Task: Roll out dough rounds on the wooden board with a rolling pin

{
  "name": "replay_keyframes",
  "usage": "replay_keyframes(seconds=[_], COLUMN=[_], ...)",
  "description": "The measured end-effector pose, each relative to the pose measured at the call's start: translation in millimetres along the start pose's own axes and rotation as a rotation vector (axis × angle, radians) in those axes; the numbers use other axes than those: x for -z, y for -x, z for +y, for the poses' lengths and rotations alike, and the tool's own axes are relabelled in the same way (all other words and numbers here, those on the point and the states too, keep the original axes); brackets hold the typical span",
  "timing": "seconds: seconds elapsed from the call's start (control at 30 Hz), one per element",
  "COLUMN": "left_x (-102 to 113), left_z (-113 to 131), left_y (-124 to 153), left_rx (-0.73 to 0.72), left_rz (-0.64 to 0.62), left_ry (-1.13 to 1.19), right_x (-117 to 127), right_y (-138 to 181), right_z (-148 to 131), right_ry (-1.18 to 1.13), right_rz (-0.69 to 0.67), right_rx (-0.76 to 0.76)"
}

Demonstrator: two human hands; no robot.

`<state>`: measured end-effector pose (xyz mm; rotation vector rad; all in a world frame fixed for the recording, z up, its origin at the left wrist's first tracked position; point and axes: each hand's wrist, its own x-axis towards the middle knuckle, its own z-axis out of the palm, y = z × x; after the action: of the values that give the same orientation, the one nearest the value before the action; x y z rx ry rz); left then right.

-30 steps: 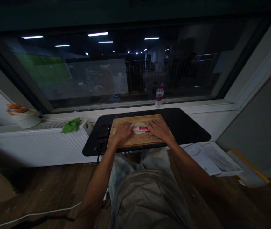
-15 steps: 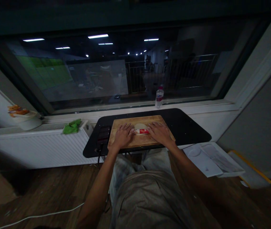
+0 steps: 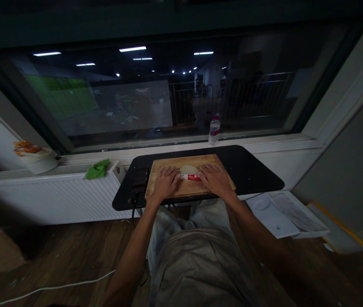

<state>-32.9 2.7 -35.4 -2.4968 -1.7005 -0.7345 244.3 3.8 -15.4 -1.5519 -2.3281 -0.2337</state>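
A short red-and-white cylinder (image 3: 193, 177), which looks like a rolling pin with a printed wrap, lies crosswise on a wooden board (image 3: 181, 191). Just behind it shows the pale, rounded edge of a flat piece of dough (image 3: 188, 169). My left hand (image 3: 166, 181) rests over the cylinder's left end, palm down, fingers stretched forward. Over the right end lies my right hand (image 3: 214, 178), also flat with its fingers extended. Both hands hide the cylinder's ends, and neither is wrapped round it.
The board lies on a black table (image 3: 254, 175). A dark phone-like device (image 3: 139, 180) with a cable sits left of it. On the sill stands a water bottle (image 3: 214, 130). A green cloth (image 3: 97, 169) and white tub (image 3: 39, 162) rest by the radiator (image 3: 73, 198); a white box (image 3: 292, 213) is lower right.
The cylinder has rolled slightly toward me under both hands. Dough now shows only behind it, where a little also showed in front before. The view has shifted slightly.
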Motion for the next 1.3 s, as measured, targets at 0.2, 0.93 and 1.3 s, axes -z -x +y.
replay_keyframes(seconds=[0.2, 0.93, 1.3], left_x=[-3.0, -4.4, -9.4], left_z=[-3.0, 4.0, -1.4], left_y=[-3.2, -60.5, -58.6], left_rx=[-0.008, 0.208, 0.245], left_rz=[0.002, -0.028, 0.158], left_ry=[-0.008, -0.175, -0.102], right_x=[-0.9, 10.6, 2.6], right_y=[-4.5, -63.2, -50.9], right_z=[1.5, 10.0, 5.6], right_ry=[0.011, 0.095, 0.028], right_rz=[0.023, -0.039, -0.056], right_rx=[0.029, 0.002, -0.09])
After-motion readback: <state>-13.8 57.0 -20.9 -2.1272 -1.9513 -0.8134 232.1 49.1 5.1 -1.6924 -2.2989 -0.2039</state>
